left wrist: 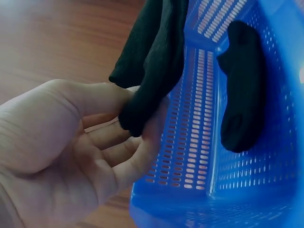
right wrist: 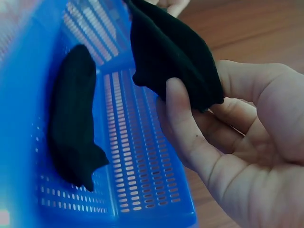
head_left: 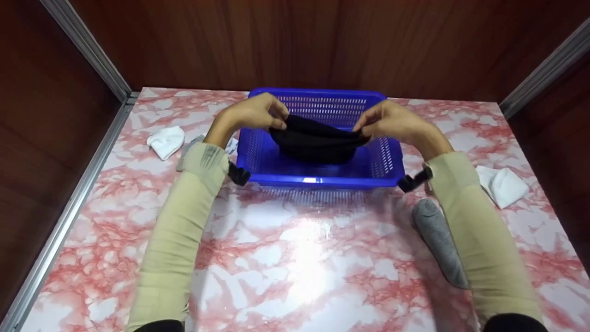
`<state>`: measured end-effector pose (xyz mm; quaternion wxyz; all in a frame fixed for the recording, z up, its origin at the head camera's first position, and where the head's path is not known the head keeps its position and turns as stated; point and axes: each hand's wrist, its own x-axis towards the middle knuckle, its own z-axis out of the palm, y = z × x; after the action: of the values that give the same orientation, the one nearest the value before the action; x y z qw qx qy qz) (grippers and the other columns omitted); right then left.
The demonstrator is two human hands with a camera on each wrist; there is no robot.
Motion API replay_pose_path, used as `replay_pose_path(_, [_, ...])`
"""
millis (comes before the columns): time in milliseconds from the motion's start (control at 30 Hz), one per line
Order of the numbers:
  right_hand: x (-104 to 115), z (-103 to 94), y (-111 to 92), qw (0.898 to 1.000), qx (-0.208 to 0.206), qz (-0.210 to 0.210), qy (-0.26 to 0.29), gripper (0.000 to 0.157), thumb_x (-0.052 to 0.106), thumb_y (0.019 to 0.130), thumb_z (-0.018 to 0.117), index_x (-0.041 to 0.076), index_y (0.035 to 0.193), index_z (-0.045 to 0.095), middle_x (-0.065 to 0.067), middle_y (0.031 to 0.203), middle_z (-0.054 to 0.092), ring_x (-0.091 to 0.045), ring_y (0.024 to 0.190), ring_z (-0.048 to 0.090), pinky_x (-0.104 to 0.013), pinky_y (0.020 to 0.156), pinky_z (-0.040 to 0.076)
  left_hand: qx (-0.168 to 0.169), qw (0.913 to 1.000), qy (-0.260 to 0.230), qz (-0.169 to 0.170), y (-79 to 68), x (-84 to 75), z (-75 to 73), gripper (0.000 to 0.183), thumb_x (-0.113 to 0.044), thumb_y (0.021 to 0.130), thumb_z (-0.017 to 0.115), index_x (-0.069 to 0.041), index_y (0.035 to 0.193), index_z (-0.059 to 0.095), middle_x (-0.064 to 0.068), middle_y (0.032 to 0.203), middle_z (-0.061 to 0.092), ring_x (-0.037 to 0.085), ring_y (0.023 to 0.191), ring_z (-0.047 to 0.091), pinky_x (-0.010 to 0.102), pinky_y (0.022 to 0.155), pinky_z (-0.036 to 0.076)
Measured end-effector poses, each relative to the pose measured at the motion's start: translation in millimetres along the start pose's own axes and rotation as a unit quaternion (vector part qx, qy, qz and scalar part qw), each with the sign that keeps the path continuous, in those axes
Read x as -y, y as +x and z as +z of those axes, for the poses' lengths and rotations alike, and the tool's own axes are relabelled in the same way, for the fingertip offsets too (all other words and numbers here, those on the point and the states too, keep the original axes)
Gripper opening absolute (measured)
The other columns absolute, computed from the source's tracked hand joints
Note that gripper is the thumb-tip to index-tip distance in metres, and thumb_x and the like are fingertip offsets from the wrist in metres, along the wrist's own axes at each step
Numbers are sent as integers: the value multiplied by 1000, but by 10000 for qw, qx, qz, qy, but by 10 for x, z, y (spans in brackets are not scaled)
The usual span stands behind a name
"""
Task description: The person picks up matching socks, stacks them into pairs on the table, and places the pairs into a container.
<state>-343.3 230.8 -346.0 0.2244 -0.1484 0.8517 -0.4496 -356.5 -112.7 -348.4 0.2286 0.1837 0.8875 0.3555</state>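
Above a blue perforated basket (head_left: 322, 180), a black sock (head_left: 322, 130) is stretched sideways between both hands. My left hand (head_left: 251, 113) pinches one end of it between thumb and fingers; in the left wrist view the sock (left wrist: 164, 61) hangs in folds from that grip. The other end is pinched by my right hand (head_left: 396, 122), as the right wrist view also shows. Inside the basket lies a second black sock (left wrist: 244, 90), seen in the right wrist view too (right wrist: 73, 114), apart from both hands. The held sock partly covers it in the head view.
On the pink-and-white marbled table (head_left: 295, 267), a white folded sock (head_left: 167, 142) lies at left and another white one (head_left: 504, 186) at right. A grey sock (head_left: 435, 240) sits beside the right forearm. Grey fabric (head_left: 188, 150) is partly hidden behind the left wrist. Brown panels (head_left: 313, 41) stand behind.
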Motion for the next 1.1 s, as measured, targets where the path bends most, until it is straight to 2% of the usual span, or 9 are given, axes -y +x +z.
replay_pose_path(100, [25, -26, 144, 9999, -42, 40, 103, 18, -3, 94, 61, 4, 95, 77, 6, 85, 73, -8, 74, 70, -24, 70, 60, -189, 9998, -30, -45, 102, 25, -23, 38, -10, 99, 67, -2, 136, 65, 15, 135, 69, 17, 117, 63, 21, 86, 53])
replay_pose_path(167, [37, -35, 233, 9993, -109, 62, 343, 18, -3, 94, 61, 7, 91, 76, 6, 83, 71, -8, 73, 69, -22, 67, 58, -354, 9993, -110, -37, 167, 51, -22, 39, -11, 98, 66, -1, 137, 65, 16, 135, 69, 18, 116, 63, 21, 86, 52])
replay_pose_path(367, [41, -40, 440, 9917, -435, 227, 1186, 21, -3, 95, 58, 9, 87, 73, 3, 79, 68, -9, 71, 65, -20, 63, 55, -1056, 9942, -221, 45, 307, 127, 0, 38, -11, 98, 66, 1, 133, 67, 15, 121, 72, 15, 106, 63, 21, 89, 48])
replay_pose_path(533, [-11, -5, 573, 9857, -666, 313, 1514, 23, -5, 95, 57, 9, 85, 73, 3, 79, 66, -10, 69, 61, -20, 61, 53, -1494, 9887, -80, 94, 372, 166, 1, 34, -12, 96, 68, 0, 128, 69, 14, 113, 73, 20, 105, 65, 29, 97, 51])
replay_pose_path(700, [-93, 61, 657, 9865, -631, 392, 1456, 22, -5, 95, 57, 9, 89, 72, 4, 84, 65, -10, 76, 62, -22, 67, 56, -1503, 9884, 188, 76, 408, 230, 27, 35, -12, 97, 68, 1, 129, 68, 21, 124, 73, 28, 115, 67, 39, 107, 51])
replay_pose_path(867, [-186, 75, 697, 9861, -666, 625, 1385, 21, -6, 95, 55, 8, 93, 70, 2, 91, 61, -12, 84, 62, -23, 72, 58, -1456, 9886, 324, 201, 476, 272, 81, 35, -14, 98, 67, 1, 129, 67, 22, 127, 73, 31, 121, 67, 43, 109, 51])
replay_pose_path(1100, [-298, 92, 745, 9858, -640, 792, 1339, 22, -10, 93, 51, 6, 94, 65, 2, 87, 57, -11, 79, 60, -22, 70, 57, -1158, 9925, 286, 251, 599, 246, 108, 38, -13, 100, 67, 4, 134, 65, 24, 133, 69, 34, 128, 64, 44, 115, 48])
